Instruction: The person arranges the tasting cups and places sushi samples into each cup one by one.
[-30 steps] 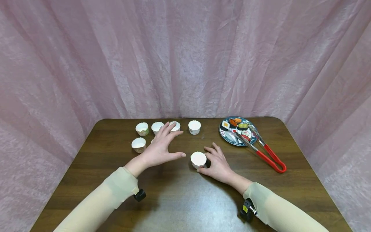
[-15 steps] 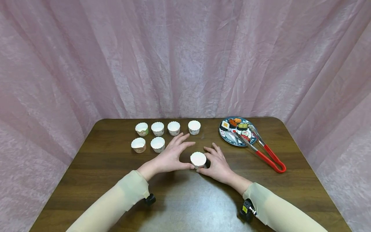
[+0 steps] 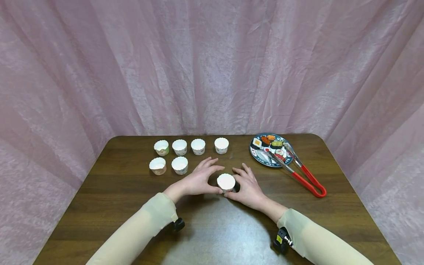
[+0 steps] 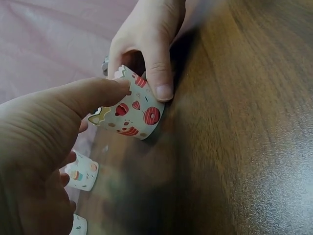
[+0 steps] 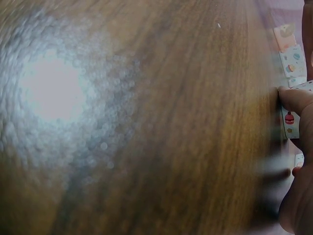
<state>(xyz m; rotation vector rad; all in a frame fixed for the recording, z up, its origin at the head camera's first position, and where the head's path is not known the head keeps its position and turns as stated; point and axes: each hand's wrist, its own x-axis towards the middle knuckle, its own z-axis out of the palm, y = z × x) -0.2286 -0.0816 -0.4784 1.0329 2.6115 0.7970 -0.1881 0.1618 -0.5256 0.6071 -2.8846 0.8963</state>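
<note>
A white paper cupcake liner (image 3: 226,182) with a scalloped rim stands on the table between the two hands. Its side, printed with red sweets, shows in the left wrist view, where the rim looks layered, as if liners are nested. My right hand (image 3: 246,189) grips it from the right, thumb low on the near side. From the left, my left hand (image 3: 200,182) has its thumb against the liner near the rim and its index finger round the far side. In the right wrist view only part of the right hand (image 5: 303,115) and a strip of liner (image 5: 290,122) show.
Several more cupcake liners (image 3: 179,147) stand in two rows at the back left of the wooden table (image 3: 126,206). A patterned plate (image 3: 253,154) with sushi pieces sits at the back right, and red-handled tongs (image 3: 306,180) lie across its edge. A pink curtain (image 3: 212,73) hangs behind.
My left hand has moved right and down from above the back liners to the liner at the centre. The right hand stays on that liner, nearly unmoved.
</note>
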